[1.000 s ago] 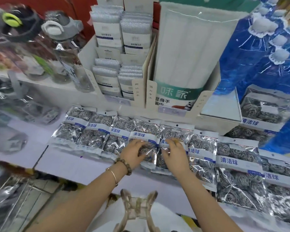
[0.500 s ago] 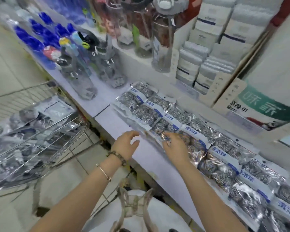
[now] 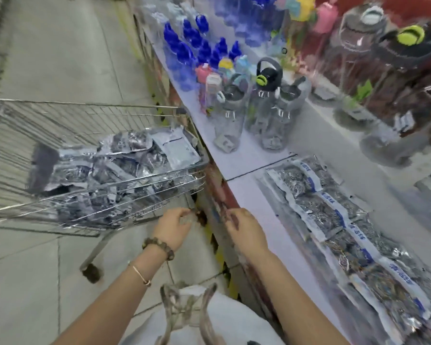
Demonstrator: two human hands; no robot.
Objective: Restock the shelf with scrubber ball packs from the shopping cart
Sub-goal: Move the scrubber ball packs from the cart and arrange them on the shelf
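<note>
Neither hand has hold of anything that I can make out: the left hand [image 3: 173,229] and the right hand [image 3: 244,230] both hang with fingers loosely curled, though motion blur smears the fingertips, so a small thing pinched there cannot be ruled out. The shopping cart [image 3: 60,202] serves as the landmark. The left hand is just off the cart's near right corner, close to its wire wall but not touching it, and the right hand is a little further from the cart, over the front edge of the shelf [image 3: 254,195] that runs along the cart's right side. A loose heap of scrubber ball packs [image 3: 125,165] lies inside the cart, piled toward its right wall. The placed packs [image 3: 334,212] lie in an overlapping row on the shelf, well to the right of the cart. Water bottles [image 3: 266,108] stand on the shelf past the cart's far right corner. This looks like the turn back to the cart for another pack, with plenty still to move. The next move calls for reaching over the cart's near wall, taking one pack from the top of the heap without dragging its neighbours, and carrying it to the cart-side end of the row. Compared with half a second ago, the right hand has left the row it was touching, both hands have drawn nearer the cart, and the view has swung so that the cart fills the left side.
</note>
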